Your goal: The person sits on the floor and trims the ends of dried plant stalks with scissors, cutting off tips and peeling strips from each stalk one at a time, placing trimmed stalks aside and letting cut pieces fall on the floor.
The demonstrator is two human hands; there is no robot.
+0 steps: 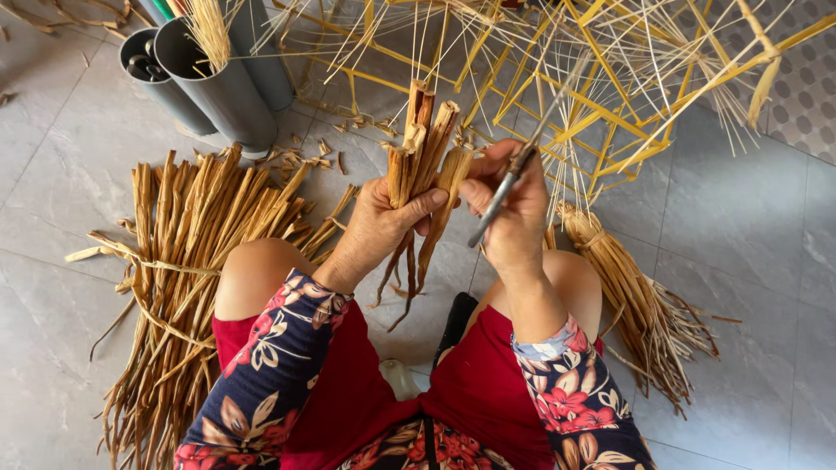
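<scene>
My left hand (380, 228) grips a small bunch of split brown cane strips (420, 144), held upright with the thin ends trailing down between my knees. My right hand (514, 213) holds a thin metal blade (509, 190) slanting across its fingers, and its fingertips touch one strip of the bunch (453, 174). Both hands meet above the grey tiled floor (740, 226).
A big bundle of brown cane strips (174, 287) lies left of my left knee, a smaller tied bundle (631, 300) right of my right knee. Grey plastic tubes (222, 87) stand at the back left. A yellow bamboo frame (601, 78) with thin splints spreads across the back.
</scene>
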